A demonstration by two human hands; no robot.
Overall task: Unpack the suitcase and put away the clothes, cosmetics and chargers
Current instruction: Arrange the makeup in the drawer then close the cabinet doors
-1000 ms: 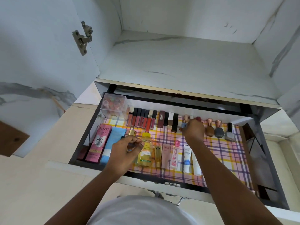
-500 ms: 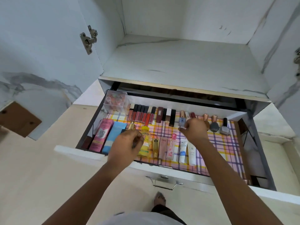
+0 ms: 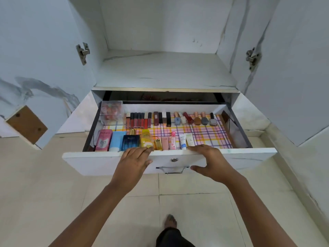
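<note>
A white drawer [image 3: 249, 157] stands pulled out of the wardrobe, lined with checked paper. Inside, a back row holds lip glosses [image 3: 138, 120], lipsticks [image 3: 162, 118] and nail polish bottles [image 3: 197, 119]. The front row has a pink box [image 3: 103, 142], a blue tube [image 3: 116, 141], a dark blue box [image 3: 130, 142], a yellow bottle [image 3: 146, 140] and several small tubes [image 3: 178, 141]. My left hand [image 3: 134, 161] lies flat on the drawer's front panel, fingers over its top edge. My right hand [image 3: 210, 161] rests on the same edge, thumb below near the metal handle [image 3: 171, 169].
A clear box [image 3: 111, 112] of small red items sits in the drawer's back left corner. An open shelf [image 3: 165, 70] lies above the drawer, between two open wardrobe doors [image 3: 35, 59] with hinges. My foot [image 3: 170, 221] stands on the tiled floor below.
Both hands have come out of the drawer and now rest on its front edge. The view has pulled back, so more of the floor and doors shows.
</note>
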